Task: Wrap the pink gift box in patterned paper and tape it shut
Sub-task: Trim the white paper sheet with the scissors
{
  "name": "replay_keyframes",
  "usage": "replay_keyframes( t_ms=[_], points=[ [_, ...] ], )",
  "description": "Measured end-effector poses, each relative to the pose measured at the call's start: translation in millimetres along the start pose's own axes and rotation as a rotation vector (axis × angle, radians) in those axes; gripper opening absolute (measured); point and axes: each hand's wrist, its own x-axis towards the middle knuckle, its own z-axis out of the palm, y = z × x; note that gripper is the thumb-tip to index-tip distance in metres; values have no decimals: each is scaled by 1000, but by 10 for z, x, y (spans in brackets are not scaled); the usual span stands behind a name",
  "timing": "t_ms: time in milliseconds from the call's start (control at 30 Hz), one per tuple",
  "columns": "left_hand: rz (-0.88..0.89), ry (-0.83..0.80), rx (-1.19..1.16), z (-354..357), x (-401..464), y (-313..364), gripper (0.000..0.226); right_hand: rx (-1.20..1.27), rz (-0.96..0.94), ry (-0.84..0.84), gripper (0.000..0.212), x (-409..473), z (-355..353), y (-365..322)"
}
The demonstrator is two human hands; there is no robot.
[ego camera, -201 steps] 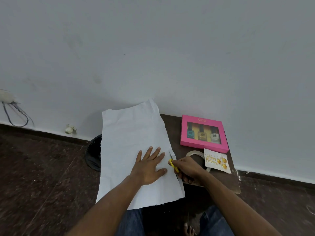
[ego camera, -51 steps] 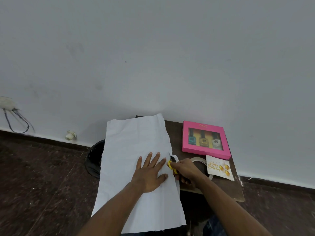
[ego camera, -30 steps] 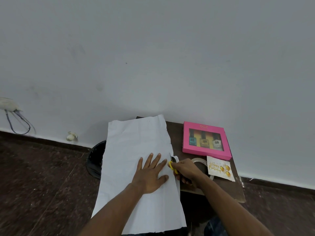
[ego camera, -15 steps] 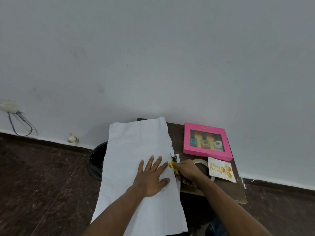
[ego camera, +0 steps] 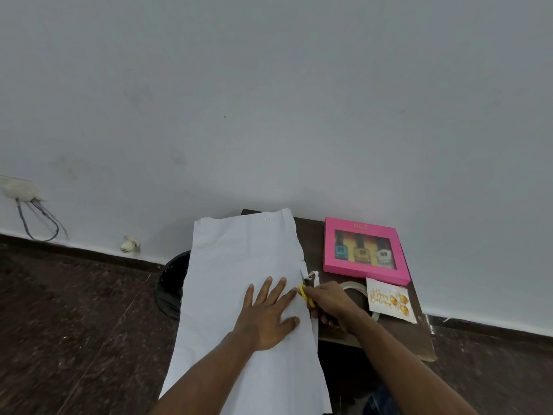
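Here, a white paper sheet (ego camera: pixel 239 283) lies across the left part of a small dark desk (ego camera: pixel 398 336), overhanging its near edge. The left hand (ego camera: pixel 269 316) rests flat on the sheet, fingers spread, grasping nothing. The right hand (ego camera: pixel 332 304) is clenched around yellow-handled scissors (ego camera: pixel 305 290), blades at the sheet's right edge, a thin cut strip beside them. The pink gift box (ego camera: pixel 363 250) sits at the desk's far right by the wall, unwrapped. Just near of it: a birthday card (ego camera: pixel 390 302) and a tape roll (ego camera: pixel 356 287), partly behind the right hand.
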Motion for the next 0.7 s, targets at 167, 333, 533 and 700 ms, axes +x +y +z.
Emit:
replay_keyframes(
  t_ms=[167,333,533,700],
  points=[
    [6,11,-5,44,-18,-18,67,30,10,20,44,15,12,-22],
    [6,8,-5,29,-28,-3,67,24,22,17,40,14,19,-31],
    [3,18,-2,65,-35,-5,67,41,12,33,43,17,22,-13],
    [1,2,-1,60,-47,9,68,38,22,32,43,28,27,-45]
  ],
)
